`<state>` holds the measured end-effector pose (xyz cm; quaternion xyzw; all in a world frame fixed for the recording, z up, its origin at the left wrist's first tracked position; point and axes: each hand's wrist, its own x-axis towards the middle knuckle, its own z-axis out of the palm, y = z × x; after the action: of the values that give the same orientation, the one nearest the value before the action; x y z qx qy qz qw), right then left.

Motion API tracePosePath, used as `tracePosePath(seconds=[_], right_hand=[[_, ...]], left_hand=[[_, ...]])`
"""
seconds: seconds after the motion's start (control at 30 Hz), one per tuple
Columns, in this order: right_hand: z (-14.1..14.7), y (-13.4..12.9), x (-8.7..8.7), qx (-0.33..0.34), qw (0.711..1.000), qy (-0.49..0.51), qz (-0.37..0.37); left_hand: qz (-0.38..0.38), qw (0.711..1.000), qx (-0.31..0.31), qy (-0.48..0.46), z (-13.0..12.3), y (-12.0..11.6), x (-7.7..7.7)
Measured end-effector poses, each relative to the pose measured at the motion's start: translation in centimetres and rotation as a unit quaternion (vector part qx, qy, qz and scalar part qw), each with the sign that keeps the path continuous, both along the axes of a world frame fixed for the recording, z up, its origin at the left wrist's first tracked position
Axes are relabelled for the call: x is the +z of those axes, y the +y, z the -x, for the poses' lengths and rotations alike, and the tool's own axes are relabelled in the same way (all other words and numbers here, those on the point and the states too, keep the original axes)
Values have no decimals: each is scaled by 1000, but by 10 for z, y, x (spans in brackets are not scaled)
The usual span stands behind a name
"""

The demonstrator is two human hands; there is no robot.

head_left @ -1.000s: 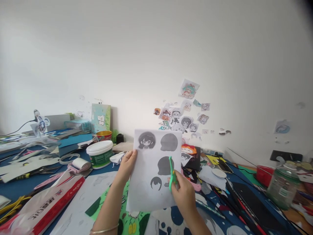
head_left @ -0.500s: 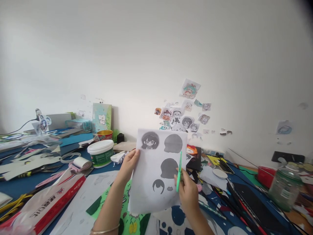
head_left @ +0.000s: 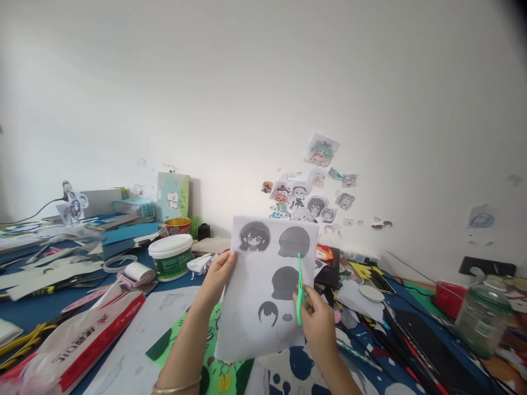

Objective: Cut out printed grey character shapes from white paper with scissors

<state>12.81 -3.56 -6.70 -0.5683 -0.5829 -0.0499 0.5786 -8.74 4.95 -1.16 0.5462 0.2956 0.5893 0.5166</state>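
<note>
From my feed, the left hand (head_left: 216, 274) pinches the printed sheet (head_left: 267, 291) upright by its left edge, above the tabletop's near edge. The right hand (head_left: 317, 323) grips green scissors (head_left: 300, 291) pointing up along its right edge; blades probably closed.

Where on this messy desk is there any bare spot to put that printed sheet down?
The likeliest patch is the pale sheet lying between the red-and-white bag and the green paper, just left of the left hand. The right side, past the right hand with the green scissors, is crowded with pens and scraps up to the jar.
</note>
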Motion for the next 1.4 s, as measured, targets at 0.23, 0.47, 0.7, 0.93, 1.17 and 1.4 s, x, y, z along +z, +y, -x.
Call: tracePosePath(seconds=[0.23,0.47,0.7,0.93,1.17,1.4], right_hand=[[1,-3,5,25,999,29,16],[0,-3,5,37,999,34,20],[3,0,-3,51,998,5,24],[5,-1,-4,43,999,-22,9],[5,0,-7,52,998,-25,14],[10,-5,0,109,985,-121,49]], left_hand=[[3,1000,-7,0,1,-1,1],[-6,1000,13,10,1,-2,2],[0,997,79,-3,2,3,2],[-7,997,72,6,2,2,0],[-4,998,59,4,1,0,3],[-10,998,63,7,2,0,3]])
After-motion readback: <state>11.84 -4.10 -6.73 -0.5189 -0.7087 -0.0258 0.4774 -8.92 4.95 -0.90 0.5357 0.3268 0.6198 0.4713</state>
